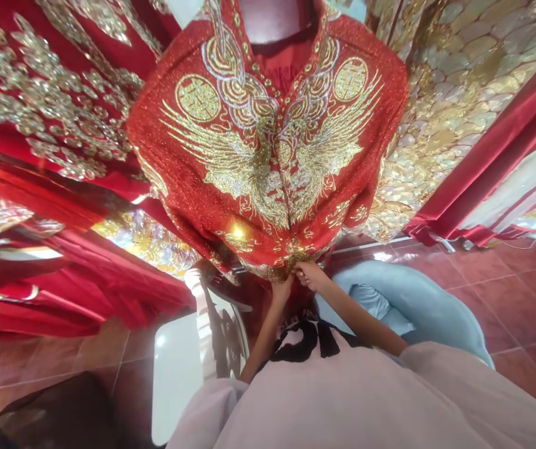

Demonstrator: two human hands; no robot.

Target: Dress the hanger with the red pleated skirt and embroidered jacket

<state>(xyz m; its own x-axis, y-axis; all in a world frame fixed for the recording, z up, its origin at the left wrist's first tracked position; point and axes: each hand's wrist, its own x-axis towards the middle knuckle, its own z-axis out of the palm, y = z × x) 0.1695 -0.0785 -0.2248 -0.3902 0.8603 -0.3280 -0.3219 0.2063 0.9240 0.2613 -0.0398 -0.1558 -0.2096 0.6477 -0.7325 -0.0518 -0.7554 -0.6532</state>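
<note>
A red glittering jacket (188, 162) with gold and silver bird embroidery hangs upright in front of me, spread at the shoulders. Its two front edges meet along the middle. At the bottom of that opening, my left hand (282, 285) is closed on the jacket's hem, partly hidden by the cloth. Right beside it, my right hand (309, 274) pinches the front edge at the hem, fingers pressed together. Both hands nearly touch. Whatever small fastening may lie between the fingertips is too small to make out.
Red cloth with beaded trim (62, 93) hangs at the left, and a gold scaled, sequined panel (440, 125) at the right. A white chair (178, 374) stands to my left, a light blue padded seat (436, 293) to my right. The floor (520, 299) is red tile.
</note>
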